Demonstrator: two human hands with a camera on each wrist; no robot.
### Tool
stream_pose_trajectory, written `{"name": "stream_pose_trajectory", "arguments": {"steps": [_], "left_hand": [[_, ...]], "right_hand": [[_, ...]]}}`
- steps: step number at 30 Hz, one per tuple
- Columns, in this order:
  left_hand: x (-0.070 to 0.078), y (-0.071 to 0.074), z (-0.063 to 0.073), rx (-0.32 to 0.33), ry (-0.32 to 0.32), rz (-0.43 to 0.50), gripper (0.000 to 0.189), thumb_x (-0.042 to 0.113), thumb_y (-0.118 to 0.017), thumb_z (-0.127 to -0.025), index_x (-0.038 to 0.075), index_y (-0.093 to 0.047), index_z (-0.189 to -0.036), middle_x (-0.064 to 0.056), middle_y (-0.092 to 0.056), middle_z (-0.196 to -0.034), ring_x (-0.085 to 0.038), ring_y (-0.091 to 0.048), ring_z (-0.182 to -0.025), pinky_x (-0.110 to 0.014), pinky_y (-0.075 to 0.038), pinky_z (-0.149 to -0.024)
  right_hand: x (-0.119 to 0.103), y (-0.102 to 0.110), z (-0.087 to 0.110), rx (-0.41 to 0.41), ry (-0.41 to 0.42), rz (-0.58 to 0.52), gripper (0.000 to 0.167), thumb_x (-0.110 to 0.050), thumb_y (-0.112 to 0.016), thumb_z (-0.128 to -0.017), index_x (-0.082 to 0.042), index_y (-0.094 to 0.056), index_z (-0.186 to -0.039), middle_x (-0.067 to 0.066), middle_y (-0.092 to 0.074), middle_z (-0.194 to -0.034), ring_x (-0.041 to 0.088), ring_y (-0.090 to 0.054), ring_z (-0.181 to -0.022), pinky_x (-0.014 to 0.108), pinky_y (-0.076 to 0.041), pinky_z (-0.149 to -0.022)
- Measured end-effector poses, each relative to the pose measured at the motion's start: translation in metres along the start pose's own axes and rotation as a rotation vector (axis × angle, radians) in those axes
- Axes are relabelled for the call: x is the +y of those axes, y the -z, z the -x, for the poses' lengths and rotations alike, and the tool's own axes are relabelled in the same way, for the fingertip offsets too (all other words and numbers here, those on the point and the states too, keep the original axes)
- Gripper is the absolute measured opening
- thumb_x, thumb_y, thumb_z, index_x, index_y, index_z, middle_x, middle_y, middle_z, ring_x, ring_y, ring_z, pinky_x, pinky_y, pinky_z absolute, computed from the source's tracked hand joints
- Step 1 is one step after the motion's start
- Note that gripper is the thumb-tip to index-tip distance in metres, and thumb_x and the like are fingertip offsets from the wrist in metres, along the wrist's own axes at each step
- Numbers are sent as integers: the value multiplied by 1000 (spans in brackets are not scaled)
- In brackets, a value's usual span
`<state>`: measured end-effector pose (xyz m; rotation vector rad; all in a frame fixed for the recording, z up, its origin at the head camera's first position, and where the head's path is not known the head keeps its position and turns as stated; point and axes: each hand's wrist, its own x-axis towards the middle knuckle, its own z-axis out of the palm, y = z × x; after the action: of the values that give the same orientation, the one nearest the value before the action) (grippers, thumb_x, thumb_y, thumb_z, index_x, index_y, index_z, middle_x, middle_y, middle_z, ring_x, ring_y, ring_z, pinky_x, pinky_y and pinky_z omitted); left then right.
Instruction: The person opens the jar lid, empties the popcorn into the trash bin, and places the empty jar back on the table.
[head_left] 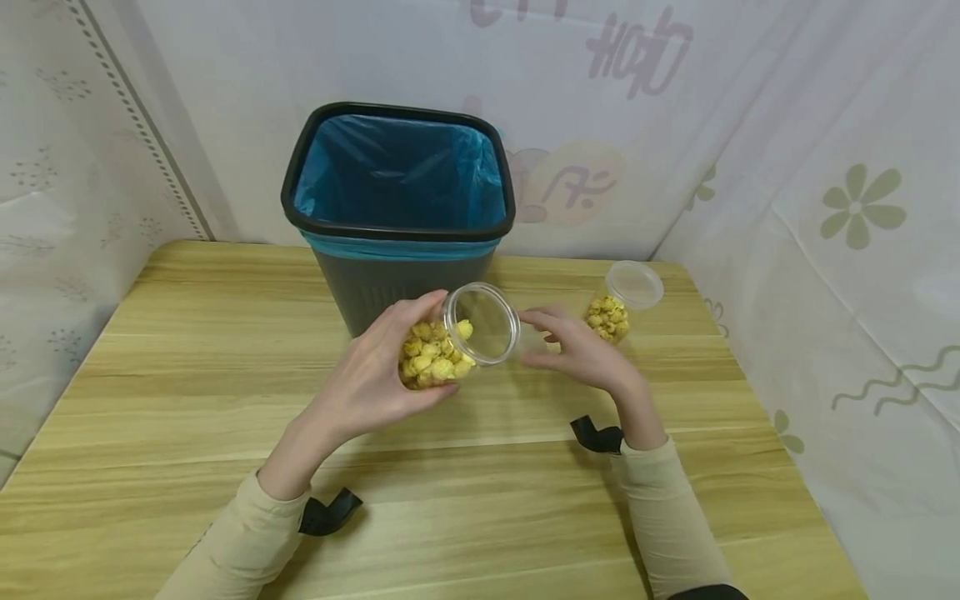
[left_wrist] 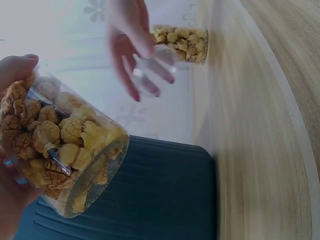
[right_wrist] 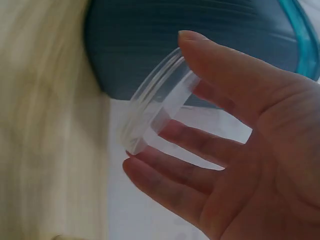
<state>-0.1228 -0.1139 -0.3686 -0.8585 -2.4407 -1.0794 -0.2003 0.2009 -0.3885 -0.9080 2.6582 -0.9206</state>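
Observation:
My left hand (head_left: pixel 371 367) grips a clear plastic jar (left_wrist: pixel 107 132) of yellow caramel popcorn (head_left: pixel 435 354), tilted with its round rim (head_left: pixel 517 329) toward the right hand. Between thumb and fingers, my right hand (head_left: pixel 573 346) holds a clear round lid (right_wrist: pixel 150 107), just right of the jar's mouth. The lid is see-through and hardly shows in the head view. In the left wrist view, that lid (left_wrist: pixel 155 70) is apart from the jar. Behind the right hand stands a second container of popcorn (head_left: pixel 607 319), partly covered by the hand, with a clear round top (head_left: pixel 634 284).
A dark bin (head_left: pixel 397 237) with a blue liner (head_left: pixel 472 171) stands at the back of the wooden table (head_left: pixel 465 517), right behind the held jar. Black curved pieces (head_left: pixel 330 512) stick out from both sleeves. Printed white cloth (head_left: pixel 825 292) hangs around the table.

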Motion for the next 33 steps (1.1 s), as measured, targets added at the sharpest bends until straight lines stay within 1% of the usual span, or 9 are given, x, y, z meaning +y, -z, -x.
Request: {"name": "stream_pose_trajectory", "arguments": {"steps": [4, 8, 10, 13, 17, 20, 26, 33], "left_hand": [[0, 1, 1, 8, -2, 3, 109, 29, -96, -69, 23, -33, -158, -5, -59, -136, -20, -58, -120, -48, -57, -96], [0, 3, 2, 22, -6, 11, 109, 30, -96, -69, 22, -33, -158, -6, -59, -138, -20, -58, -122, -48, -57, -98], [0, 3, 2, 29, -8, 16, 108, 30, -96, -69, 22, -33, -158, -6, -59, -138, -20, -57, -122, -48, -56, -98], [0, 4, 2, 38, -9, 23, 108, 30, -96, -69, 22, -34, -158, -6, -59, -138, -20, -57, -122, -48, -56, -99], [0, 6, 2, 56, -8, 38, 109, 28, -96, -68, 20, -35, -157, -6, -59, -137, -19, -57, -122, -47, -55, -101], [1, 8, 2, 73, -9, 48, 110, 26, -97, -66, 18, -35, -157, -7, -59, -137, -20, -57, -121, -47, -54, -101], [2, 12, 1, 102, -27, 37, 111, 26, -98, -65, 16, -36, -157, -9, -59, -137, -21, -57, -120, -45, -53, -100], [3, 16, 0, 108, -40, 31, 110, 28, -97, -67, 16, -34, -157, -9, -58, -139, -22, -57, -121, -46, -53, -100]], "right_hand": [[9, -8, -6, -44, -18, -15, 59, -22, -80, -90, -16, -59, -144, 8, -60, -146, 31, -54, -138, 51, -53, -106], [14, -15, -9, -67, -61, 4, 55, -22, -81, -90, -19, -61, -141, 10, -59, -146, 35, -57, -135, 52, -54, -105], [16, -18, -10, -74, -75, 23, 56, -23, -81, -89, -18, -62, -141, 12, -59, -146, 35, -59, -132, 52, -54, -103], [17, -22, -12, -82, -77, 49, 58, -22, -82, -88, -14, -62, -141, 16, -59, -145, 37, -60, -129, 52, -55, -101], [17, -25, -14, -93, -68, 91, 60, -21, -85, -85, -8, -63, -139, 18, -61, -142, 36, -60, -129, 52, -52, -106], [17, -28, -16, -106, -59, 135, 60, -21, -85, -84, -7, -63, -138, 17, -62, -140, 34, -58, -131, 52, -48, -111], [18, -32, -17, -122, -61, 197, 65, -23, -88, -81, -9, -63, -139, 16, -63, -139, 34, -58, -131, 51, -47, -112], [17, -38, -19, -120, -84, 235, 67, -19, -89, -78, -8, -64, -139, 17, -62, -141, 36, -56, -133, 54, -43, -115]]}}
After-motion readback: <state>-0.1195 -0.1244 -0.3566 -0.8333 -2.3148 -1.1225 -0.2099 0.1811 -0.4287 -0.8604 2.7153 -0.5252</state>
